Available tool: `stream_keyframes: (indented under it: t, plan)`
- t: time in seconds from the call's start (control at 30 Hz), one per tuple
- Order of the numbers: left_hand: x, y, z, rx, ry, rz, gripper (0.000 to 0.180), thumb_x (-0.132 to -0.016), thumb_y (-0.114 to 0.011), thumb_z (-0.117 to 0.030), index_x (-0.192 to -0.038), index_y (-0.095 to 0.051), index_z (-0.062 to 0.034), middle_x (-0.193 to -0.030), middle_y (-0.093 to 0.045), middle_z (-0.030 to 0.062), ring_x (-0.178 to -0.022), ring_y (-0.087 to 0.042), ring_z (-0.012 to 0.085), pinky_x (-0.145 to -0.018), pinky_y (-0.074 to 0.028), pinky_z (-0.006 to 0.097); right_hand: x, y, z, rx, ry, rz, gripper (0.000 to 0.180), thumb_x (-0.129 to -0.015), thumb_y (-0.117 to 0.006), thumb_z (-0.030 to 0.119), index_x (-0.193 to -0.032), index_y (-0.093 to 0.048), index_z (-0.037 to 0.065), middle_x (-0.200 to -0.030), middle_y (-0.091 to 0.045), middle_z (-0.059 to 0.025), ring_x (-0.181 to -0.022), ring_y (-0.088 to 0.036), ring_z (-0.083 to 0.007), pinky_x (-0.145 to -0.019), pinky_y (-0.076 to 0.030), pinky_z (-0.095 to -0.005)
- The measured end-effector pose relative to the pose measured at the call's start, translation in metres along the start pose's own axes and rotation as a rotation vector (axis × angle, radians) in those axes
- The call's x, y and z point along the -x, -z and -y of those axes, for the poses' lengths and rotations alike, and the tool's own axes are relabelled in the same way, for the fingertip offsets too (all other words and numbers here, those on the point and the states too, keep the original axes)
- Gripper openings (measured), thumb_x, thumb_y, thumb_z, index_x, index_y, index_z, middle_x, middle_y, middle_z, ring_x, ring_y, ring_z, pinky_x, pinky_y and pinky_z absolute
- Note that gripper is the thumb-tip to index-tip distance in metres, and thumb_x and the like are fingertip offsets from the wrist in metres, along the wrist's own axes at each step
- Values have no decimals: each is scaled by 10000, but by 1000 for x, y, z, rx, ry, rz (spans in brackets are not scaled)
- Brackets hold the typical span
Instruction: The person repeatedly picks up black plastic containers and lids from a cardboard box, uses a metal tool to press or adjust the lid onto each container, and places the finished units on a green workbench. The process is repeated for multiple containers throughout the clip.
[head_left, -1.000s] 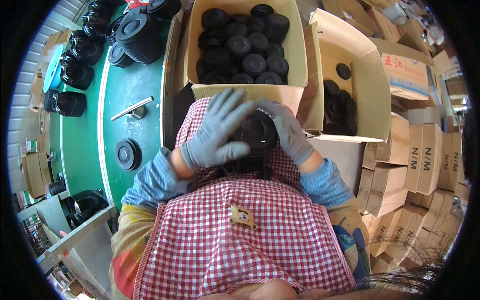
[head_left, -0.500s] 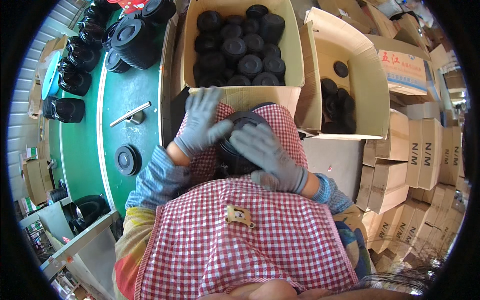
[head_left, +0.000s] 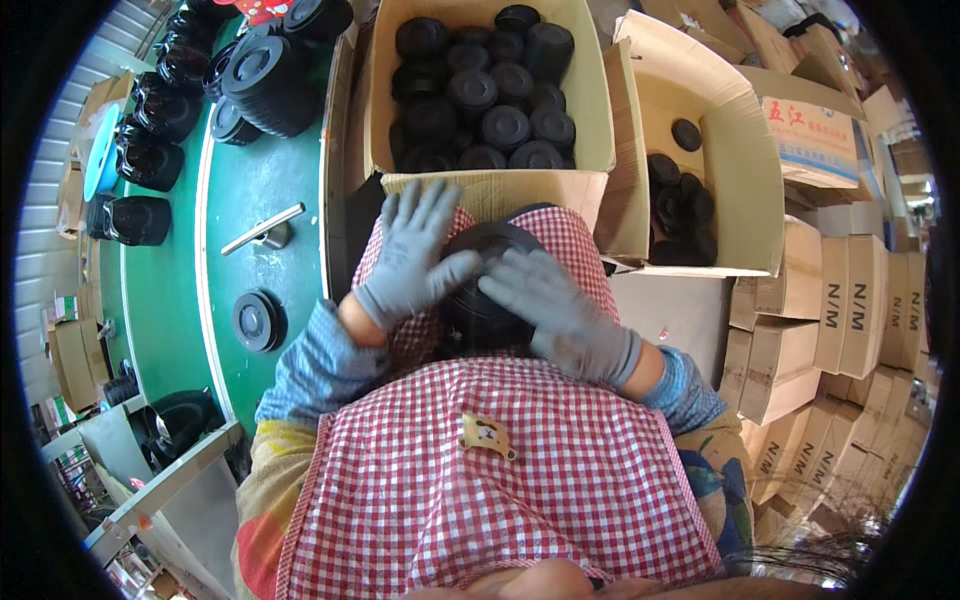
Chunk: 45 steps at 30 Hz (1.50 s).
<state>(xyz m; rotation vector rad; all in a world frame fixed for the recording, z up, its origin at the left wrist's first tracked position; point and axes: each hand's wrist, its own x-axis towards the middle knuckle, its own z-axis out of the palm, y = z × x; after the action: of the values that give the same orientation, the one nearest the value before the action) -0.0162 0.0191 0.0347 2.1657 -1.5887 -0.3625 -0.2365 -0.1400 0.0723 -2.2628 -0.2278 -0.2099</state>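
Hands back on the black round lid [head_left: 490, 290] in the lap, on the checked apron [head_left: 480, 480]. Left hand [head_left: 415, 262] now spread flat on its left edge, fingers open, no longer raised. Right hand [head_left: 560, 310] lies open across the right side, pressing, not gripping. Cardboard box [head_left: 490, 185] of lids just beyond; green bench [head_left: 270, 170] to the left.

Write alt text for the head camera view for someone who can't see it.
Two grey-gloved hands, left hand and right hand, press flat on a round black part resting on a red checked apron. Beyond them an open cardboard box holds many similar black parts, with a green table to the left.
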Motion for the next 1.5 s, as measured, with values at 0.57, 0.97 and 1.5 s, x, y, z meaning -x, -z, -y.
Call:
stream_keyframes:
  t: [0.57, 0.97, 1.5]
  plan:
    - [-117, 2, -23, 218, 172, 480, 373, -975, -640, -332, -1228, -672, -59, -1117, -710, 192, -1070, -687, 334, -925, -528, 443, -83, -5, -1, 285, 233, 172, 879, -875, -507, 744, -1539, -439, 173, -1633, -311, -161, -1532, -208, -385, -1220, -78, -611]
    - [-120, -1, -36, 300, 12, 605, 299, -943, -637, -316, -1136, -713, -101, -1106, -693, 163, -1101, -667, 315, -972, -512, 428, -70, 12, -34, 288, 416, 90, 590, -869, -645, 570, -1317, -656, 186, -1507, -492, -107, -1438, -389, -350, -1202, -221, -592]
    - [-97, -57, 15, 390, -1006, 55, 260, -976, -609, -260, -1205, -686, -163, -1215, -671, 84, -1178, -636, 262, -998, -526, 427, -58, 20, -79, 72, 383, 356, 745, -795, -668, 606, -1443, -554, 256, -1603, -349, -115, -1492, -266, -395, -1212, -173, -597]
